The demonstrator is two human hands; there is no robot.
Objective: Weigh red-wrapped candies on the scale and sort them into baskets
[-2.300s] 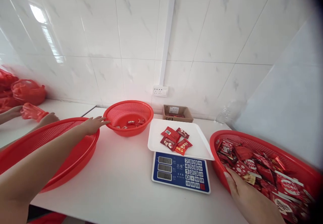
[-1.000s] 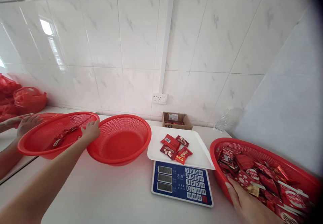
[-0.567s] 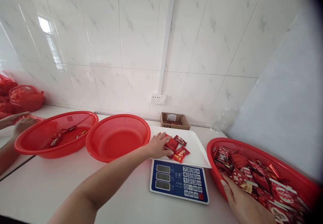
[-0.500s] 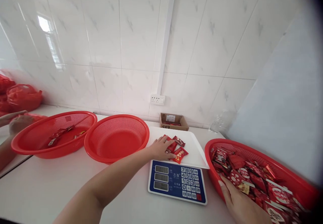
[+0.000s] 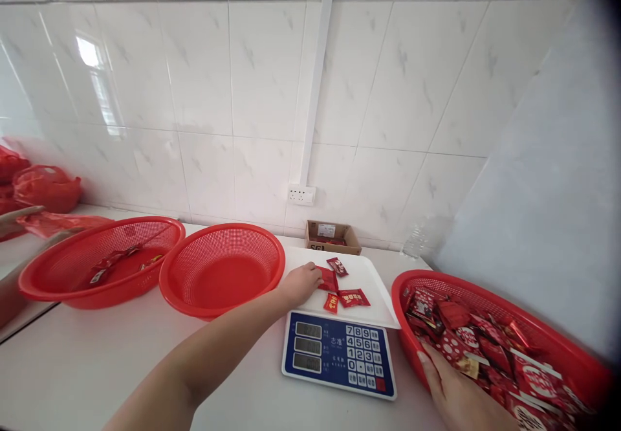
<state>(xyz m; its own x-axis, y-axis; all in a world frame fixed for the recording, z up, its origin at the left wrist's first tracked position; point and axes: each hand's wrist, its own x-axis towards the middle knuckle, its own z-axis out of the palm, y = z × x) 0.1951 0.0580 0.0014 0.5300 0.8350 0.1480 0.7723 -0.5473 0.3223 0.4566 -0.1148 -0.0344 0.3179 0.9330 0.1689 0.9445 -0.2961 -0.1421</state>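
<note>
My left hand [image 5: 301, 284] reaches onto the white pan [image 5: 373, 282] of the blue scale [image 5: 338, 355] and closes on red candy packets [image 5: 330, 281]. Two more packets [image 5: 353, 298] lie loose beside it and one [image 5: 336, 265] lies further back. My right hand [image 5: 453, 389] rests on the near rim of a large red basket [image 5: 572, 347] full of red packets, fingers partly spread. An empty red basket [image 5: 222, 269] stands just left of the scale.
Another red basket [image 5: 58, 282] holding a few packets sits at far left. Behind the scale is a small cardboard box [image 5: 332, 237], and a clear bottle [image 5: 416, 242] stands by the wall. Red bags [image 5: 46, 188] and another person's hand [image 5: 14, 217] are at far left.
My left hand left the baskets and moved right onto the scale pan, then closed on some packets and shifted the rest. The middle basket's packets went into the left basket. My right hand stayed put.
</note>
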